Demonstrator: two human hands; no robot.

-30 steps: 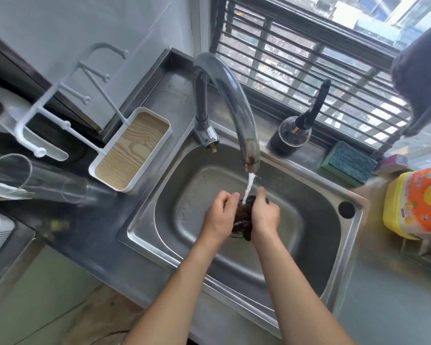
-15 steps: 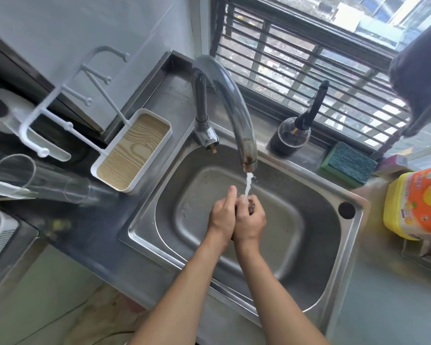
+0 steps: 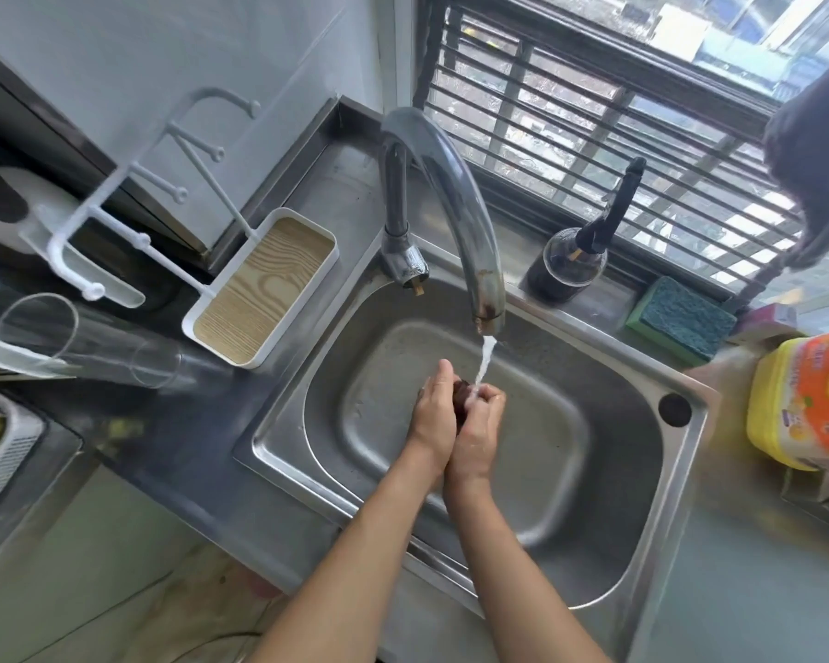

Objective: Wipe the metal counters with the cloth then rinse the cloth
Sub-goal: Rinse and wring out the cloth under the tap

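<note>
Right under the faucet (image 3: 455, 203) spout, my left hand (image 3: 434, 413) and right hand (image 3: 479, 428) squeeze the dark cloth (image 3: 461, 392) in a closed grip so the stream flushes it over the sink (image 3: 594, 519).

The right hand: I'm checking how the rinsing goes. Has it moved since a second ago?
Yes. The right hand has closed in leftward against the left hand, judged against the tap spout; the cloth is now nearly hidden between them.
</note>
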